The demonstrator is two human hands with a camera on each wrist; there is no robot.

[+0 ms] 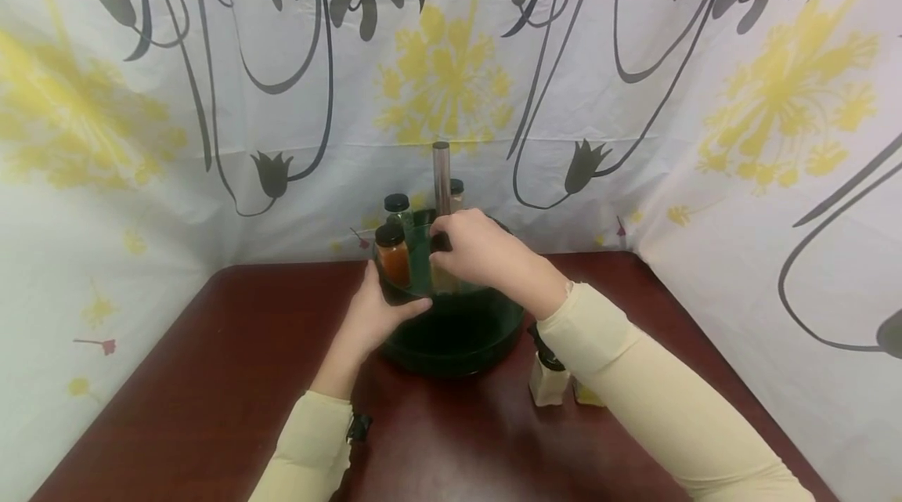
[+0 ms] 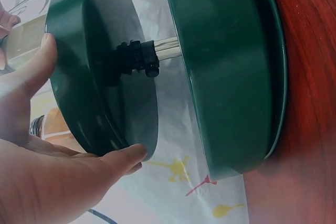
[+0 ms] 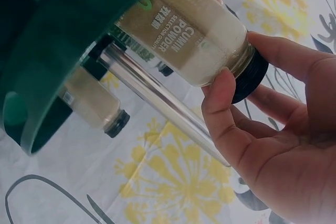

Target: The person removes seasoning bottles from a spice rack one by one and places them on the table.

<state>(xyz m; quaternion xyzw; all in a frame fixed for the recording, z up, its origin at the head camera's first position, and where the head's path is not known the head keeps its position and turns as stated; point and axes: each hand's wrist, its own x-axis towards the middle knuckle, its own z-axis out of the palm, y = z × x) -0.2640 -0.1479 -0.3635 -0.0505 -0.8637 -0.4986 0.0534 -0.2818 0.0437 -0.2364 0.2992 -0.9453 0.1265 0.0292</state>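
My right hand (image 1: pixel 479 247) pinches a cumin powder jar (image 3: pixel 184 30) just below its black cap, thumb on one side and fingers on the other. The jar stands at the front of the upper tray (image 2: pixel 68 77) of a green two-tier spice rack, its base behind the tray's wall. At the left front, my left hand (image 1: pixel 373 314) grips that tray by its edge, thumb and fingers spread along the wall. An orange-brown spice jar (image 1: pixel 395 259) stands close to the left fingers. The metal pole (image 1: pixel 441 173) rises behind the cumin jar.
A jar with green contents (image 1: pixel 398 208) and a pale jar (image 1: pixel 456 193) stand farther back on the upper tray. The lower tray (image 2: pixel 226 77) sits beneath it on the red-brown table (image 1: pixel 282 377). Two jars, one pale (image 1: pixel 550 384), one yellow (image 1: pixel 590 395), stand beside the right forearm.
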